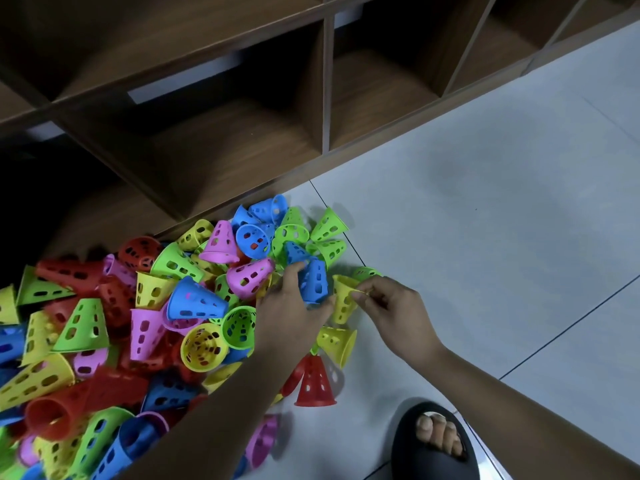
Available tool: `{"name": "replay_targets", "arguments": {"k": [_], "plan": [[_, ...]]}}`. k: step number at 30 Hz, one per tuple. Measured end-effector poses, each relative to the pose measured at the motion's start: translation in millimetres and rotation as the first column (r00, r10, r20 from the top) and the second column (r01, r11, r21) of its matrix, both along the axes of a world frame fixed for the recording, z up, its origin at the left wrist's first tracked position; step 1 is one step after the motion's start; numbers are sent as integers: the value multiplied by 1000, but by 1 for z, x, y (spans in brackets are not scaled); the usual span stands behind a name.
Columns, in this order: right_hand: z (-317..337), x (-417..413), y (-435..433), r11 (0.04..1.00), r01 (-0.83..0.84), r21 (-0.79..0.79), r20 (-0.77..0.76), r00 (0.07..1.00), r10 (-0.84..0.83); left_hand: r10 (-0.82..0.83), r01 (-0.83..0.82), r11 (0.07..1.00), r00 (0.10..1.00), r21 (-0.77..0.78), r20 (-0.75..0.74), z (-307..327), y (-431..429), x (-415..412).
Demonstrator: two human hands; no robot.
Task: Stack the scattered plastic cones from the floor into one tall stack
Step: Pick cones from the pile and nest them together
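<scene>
Sprawling left of both hands, the heap of bright perforated plastic cones looks light, stiff and thin-walled, best lifted by the rim. The left hand curls round a blue perforated cone; the right hand pinches the rim of a yellow perforated cone.

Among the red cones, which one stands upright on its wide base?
The red cone nearest the black sandal, at the near edge of the heap. Its wide rim sits flat on the floor; the other red cones lie tipped over in the heap.
</scene>
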State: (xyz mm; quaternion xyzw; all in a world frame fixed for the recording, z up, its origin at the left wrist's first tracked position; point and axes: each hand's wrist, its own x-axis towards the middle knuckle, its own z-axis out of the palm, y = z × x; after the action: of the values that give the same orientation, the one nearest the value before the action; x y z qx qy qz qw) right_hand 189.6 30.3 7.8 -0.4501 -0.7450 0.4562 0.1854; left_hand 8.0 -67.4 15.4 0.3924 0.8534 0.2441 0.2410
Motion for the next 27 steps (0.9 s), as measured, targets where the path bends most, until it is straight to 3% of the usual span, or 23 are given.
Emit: {"name": "replay_targets", "arguments": {"k": [2,4,9,16,27], "plan": [[5,5,5,997,69,-38,-33,997,-71,61,-76,991,989,108,136,3,-3,1],[8,10,11,975,137,-174,-68,986,-151,92,-134,977,967,165,238,6,-4,2],[3,19,26,880,268,-392,-34,952,-305,88,-194,946,923,258,374,16,1,13],[-20,24,36,747,354,-562,60,919,-391,23,-160,904,944,396,330,18,15,40],[-36,28,34,700,433,-568,212,899,-384,-121,47,951,966,306,230,-12,43,57]]}}
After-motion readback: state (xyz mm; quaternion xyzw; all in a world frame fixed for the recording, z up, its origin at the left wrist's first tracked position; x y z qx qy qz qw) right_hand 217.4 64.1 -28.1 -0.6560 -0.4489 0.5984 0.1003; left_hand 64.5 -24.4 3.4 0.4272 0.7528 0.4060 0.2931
